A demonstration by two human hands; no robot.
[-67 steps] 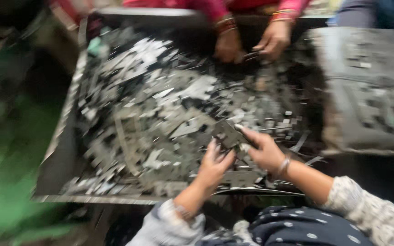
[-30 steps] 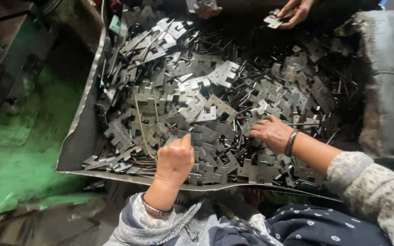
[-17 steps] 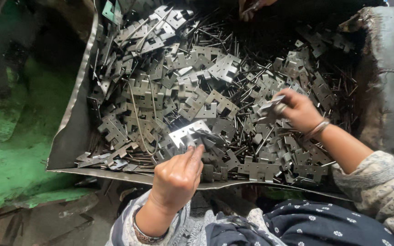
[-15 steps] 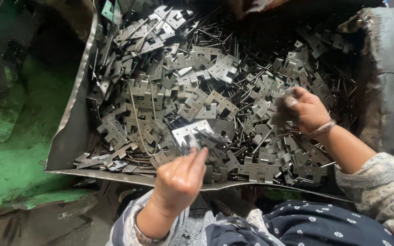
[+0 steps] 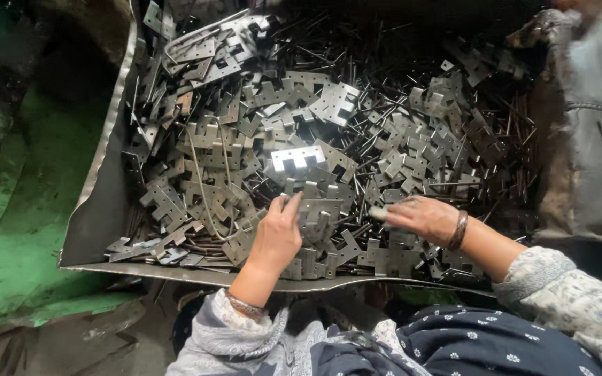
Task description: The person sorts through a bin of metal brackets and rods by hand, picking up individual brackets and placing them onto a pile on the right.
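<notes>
A big sheet-metal tray [image 5: 99,216] holds a heap of notched grey metal plates [image 5: 329,104] mixed with thin dark nails. My left hand [image 5: 276,235] rests on the heap near the front rim. Its fingers are stretched forward and touch plates just below a bright shiny plate [image 5: 297,157]; nothing is gripped. My right hand [image 5: 419,217], with a bangle on the wrist, lies low over the heap to the right. Its fingers point left and pinch a small pale metal plate [image 5: 377,212] at the tips, which are blurred.
A bent wire loop [image 5: 203,174] lies on the plates at the left. Green stained floor [image 5: 15,237] borders the tray's left side. A dark grey bin [image 5: 593,139] stands to the right. My patterned clothing [image 5: 454,341] fills the bottom.
My right hand came down from the far right of the heap toward the front middle. My left hand let the shiny plate go and now reaches onto the pile. The view closed in.
</notes>
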